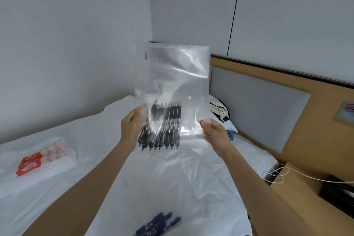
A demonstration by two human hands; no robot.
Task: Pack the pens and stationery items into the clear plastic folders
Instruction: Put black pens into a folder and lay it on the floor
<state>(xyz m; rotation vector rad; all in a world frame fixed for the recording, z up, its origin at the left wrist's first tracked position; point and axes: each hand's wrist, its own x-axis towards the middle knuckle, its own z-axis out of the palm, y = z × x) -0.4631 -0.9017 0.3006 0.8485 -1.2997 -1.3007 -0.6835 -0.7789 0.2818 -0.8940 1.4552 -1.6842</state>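
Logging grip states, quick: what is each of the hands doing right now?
Left hand: grips the clear plastic folder at its left edge.
Right hand: pinches the folder's lower right corner.

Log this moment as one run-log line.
left hand + right hand: hold folder upright | black pens: inside | blue pens: on bed

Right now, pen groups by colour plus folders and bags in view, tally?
Black pen bundle, inside the folder: 1
Blue pen bundle, loose on the bed sheet: 1
Clear plastic folder, gripped by left hand and right hand: 1
Red-printed plastic bag: 1
Total: 4. Single pens are too blurred to count.
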